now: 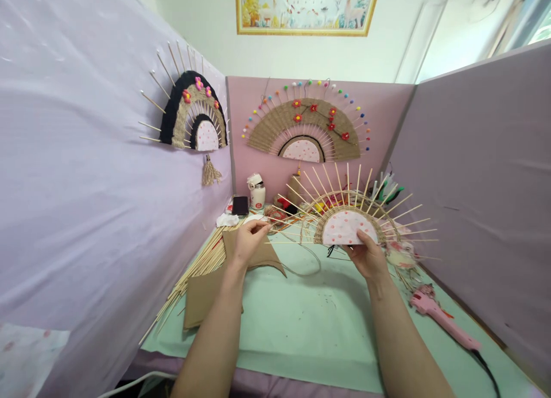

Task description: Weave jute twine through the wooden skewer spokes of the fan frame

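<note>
My right hand [368, 257] grips a half-round fan frame [344, 228] by its lower edge, thumb on the front. Its centre is white with pink dots, edged by woven twine, and thin wooden sticks fan out from it. A loose arc of twine [394, 217] runs around behind the sticks. At the frame's left side my left hand [252, 240] is closed in a pinch close to the tips of the lower sticks. What lies between those fingertips is too small to make out. A thin cord [317, 266] loops below the left-hand sticks.
Brown cardboard pieces [206, 294] and a bundle of sticks [193, 277] lie at left. A pink glue gun [445, 320] with a black cable lies at right. Behind stand a white bottle [257, 194] and a phone [240, 205]. Finished fans [267, 131] hang on the partitions.
</note>
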### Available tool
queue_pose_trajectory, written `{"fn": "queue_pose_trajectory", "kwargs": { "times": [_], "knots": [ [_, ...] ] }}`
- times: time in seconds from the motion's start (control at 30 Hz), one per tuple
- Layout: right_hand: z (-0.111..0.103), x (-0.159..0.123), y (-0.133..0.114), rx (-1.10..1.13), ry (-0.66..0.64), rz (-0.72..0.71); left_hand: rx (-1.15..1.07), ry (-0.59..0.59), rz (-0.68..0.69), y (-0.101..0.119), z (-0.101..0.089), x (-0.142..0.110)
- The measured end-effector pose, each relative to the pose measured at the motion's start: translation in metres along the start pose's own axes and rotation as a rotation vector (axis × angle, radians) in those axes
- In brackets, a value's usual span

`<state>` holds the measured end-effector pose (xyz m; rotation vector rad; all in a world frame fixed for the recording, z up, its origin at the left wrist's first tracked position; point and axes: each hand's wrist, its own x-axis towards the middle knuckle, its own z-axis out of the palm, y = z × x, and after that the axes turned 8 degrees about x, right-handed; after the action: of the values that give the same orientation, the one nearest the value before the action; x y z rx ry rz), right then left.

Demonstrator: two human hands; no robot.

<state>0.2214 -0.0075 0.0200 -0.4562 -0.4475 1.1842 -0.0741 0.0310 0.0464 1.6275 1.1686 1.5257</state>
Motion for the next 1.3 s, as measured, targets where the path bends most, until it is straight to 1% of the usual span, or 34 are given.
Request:
{"fn": "queue_pose_trajectory", "kwargs": {
  "times": [0.1,0.17,0.23,0.37,0.47,0.63,0.77,0.83,0.93,1.0,1.07,1.13,1.2,1.3],
  "knots": [
    [-0.001,0.001,0.0,0.023,0.003,-0.037,0.009,0.024,0.125,0.003,0.002,-0.002],
    [-0.002,0.002,-0.002,0.048,0.019,-0.045,0.003,0.01,0.165,0.004,0.002,-0.003],
    [-0.003,0.003,-0.003,0.075,0.037,-0.035,-0.015,-0.02,0.155,0.003,0.0,-0.003],
    [-0.003,0.003,-0.005,0.113,0.032,-0.019,-0.093,-0.071,0.071,-0.002,-0.002,-0.002],
    [-0.001,0.002,-0.003,0.123,0.016,-0.003,-0.111,-0.124,0.067,0.0,-0.002,-0.003],
    [0.006,-0.002,0.004,0.164,0.012,0.025,-0.035,-0.242,0.14,0.006,0.008,-0.009],
    [0.012,-0.004,0.013,0.192,0.025,0.016,0.063,-0.37,0.136,0.003,0.021,-0.014],
    [0.013,-0.004,0.018,0.197,0.049,0.001,0.125,-0.409,0.188,0.002,0.026,-0.016],
    [0.012,-0.004,0.022,0.198,0.068,-0.036,0.197,-0.425,0.314,0.0,0.032,-0.019],
    [0.012,-0.004,0.023,0.198,0.068,-0.061,0.223,-0.469,0.329,-0.001,0.034,-0.02],
    [0.013,-0.004,0.022,0.192,0.067,-0.073,0.222,-0.5,0.279,-0.002,0.034,-0.02],
    [0.014,-0.005,0.022,0.184,0.064,-0.069,0.136,-0.482,0.181,-0.004,0.035,-0.019],
    [0.015,-0.007,0.022,0.176,0.058,-0.059,-0.044,-0.449,0.06,-0.005,0.035,-0.018],
    [0.017,-0.009,0.026,0.162,0.042,-0.054,-0.373,-0.429,-0.123,-0.002,0.036,-0.018]
  ]
}}
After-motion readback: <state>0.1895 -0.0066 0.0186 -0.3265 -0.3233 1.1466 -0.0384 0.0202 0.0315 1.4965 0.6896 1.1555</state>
